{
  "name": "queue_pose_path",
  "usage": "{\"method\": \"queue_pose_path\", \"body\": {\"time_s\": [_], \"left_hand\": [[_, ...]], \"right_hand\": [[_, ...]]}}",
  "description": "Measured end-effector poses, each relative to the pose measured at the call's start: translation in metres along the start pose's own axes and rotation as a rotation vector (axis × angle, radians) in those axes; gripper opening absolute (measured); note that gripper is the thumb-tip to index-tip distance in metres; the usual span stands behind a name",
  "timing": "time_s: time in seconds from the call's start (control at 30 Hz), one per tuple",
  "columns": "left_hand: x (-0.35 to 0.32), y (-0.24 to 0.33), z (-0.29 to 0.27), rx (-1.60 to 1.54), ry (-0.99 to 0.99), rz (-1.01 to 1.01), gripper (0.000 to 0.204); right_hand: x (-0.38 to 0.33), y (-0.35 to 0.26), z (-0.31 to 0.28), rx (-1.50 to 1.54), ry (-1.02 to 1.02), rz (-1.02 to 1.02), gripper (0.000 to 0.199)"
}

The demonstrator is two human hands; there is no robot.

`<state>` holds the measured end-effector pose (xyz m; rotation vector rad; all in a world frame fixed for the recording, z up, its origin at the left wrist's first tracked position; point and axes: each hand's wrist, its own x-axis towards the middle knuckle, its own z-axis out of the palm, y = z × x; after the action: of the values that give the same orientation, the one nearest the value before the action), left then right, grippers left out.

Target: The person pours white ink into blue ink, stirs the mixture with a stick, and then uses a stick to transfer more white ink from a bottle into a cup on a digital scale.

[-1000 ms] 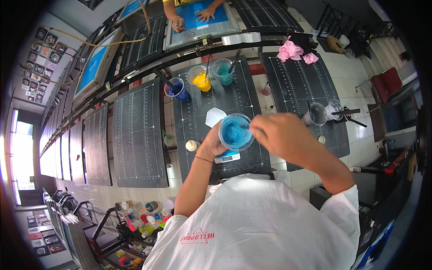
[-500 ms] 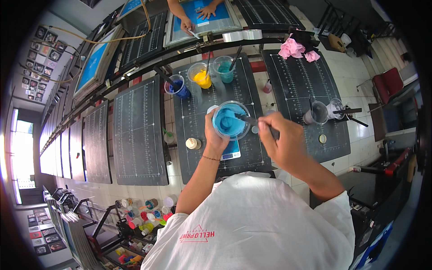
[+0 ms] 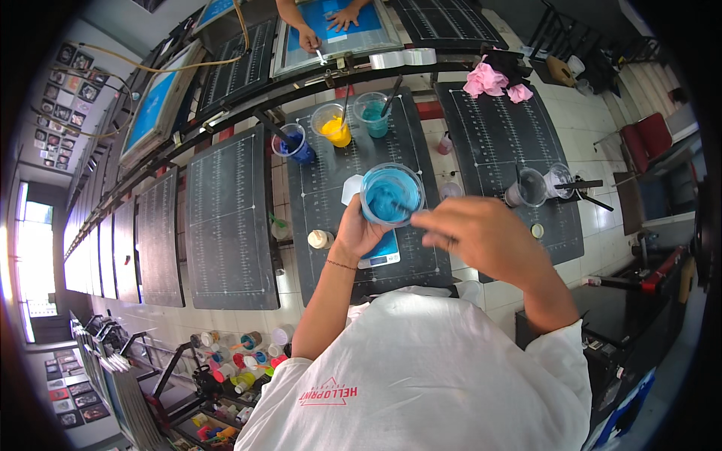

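Observation:
My left hand (image 3: pixel 359 229) is wrapped round the side of a clear plastic cup (image 3: pixel 365 197) of light-blue ink (image 3: pixel 387 192), held up above a dark board. My right hand (image 3: pixel 477 234) grips a dark stirring stick (image 3: pixel 406 209), whose lower end dips into the ink. Smears coat the cup's inner wall. Partly hidden below the cup, a small digital scale (image 3: pixel 385 258) with a blue top lies on the board. A white flat piece (image 3: pixel 351 189) shows beside the cup's left rim.
Cups of dark blue (image 3: pixel 301 152), yellow (image 3: pixel 335 131) and teal ink (image 3: pixel 374 116) stand behind with sticks in them. A cream-capped bottle (image 3: pixel 320 239) is at left. Right, another board (image 3: pixel 500 143) bears pink cloth (image 3: pixel 485 80) and cups (image 3: pixel 531 188). A co-worker's hands (image 3: pixel 308 39) work on a blue screen.
My right hand has swung closer to the cup, moving the stick through the ink. The cup has shifted slightly right. The co-worker's hand has moved a little with its small white tool.

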<state>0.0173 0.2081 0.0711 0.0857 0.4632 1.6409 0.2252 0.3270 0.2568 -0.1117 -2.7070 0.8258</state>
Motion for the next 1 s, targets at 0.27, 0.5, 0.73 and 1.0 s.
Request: {"method": "queue_pose_path", "body": {"time_s": [0.27, 0.5, 0.73, 1.0], "left_hand": [[-0.007, 0.000, 0.019, 0.345, 0.012, -0.346, 0.050], [-0.001, 0.007, 0.024, 0.220, 0.186, -0.146, 0.045], [0.011, 0.004, 0.014, 0.109, 0.222, 0.260, 0.035], [0.008, -0.001, 0.015, 0.123, 0.239, 0.213, 0.037]], "right_hand": [[0.015, -0.011, -0.034, -0.153, -0.151, -0.234, 0.025], [0.012, 0.002, -0.002, -0.330, 0.124, -0.067, 0.008], [-0.001, -0.018, 0.024, 0.163, 0.271, 0.269, 0.014], [0.009, -0.002, 0.023, -0.007, 0.293, 0.124, 0.014]]}}
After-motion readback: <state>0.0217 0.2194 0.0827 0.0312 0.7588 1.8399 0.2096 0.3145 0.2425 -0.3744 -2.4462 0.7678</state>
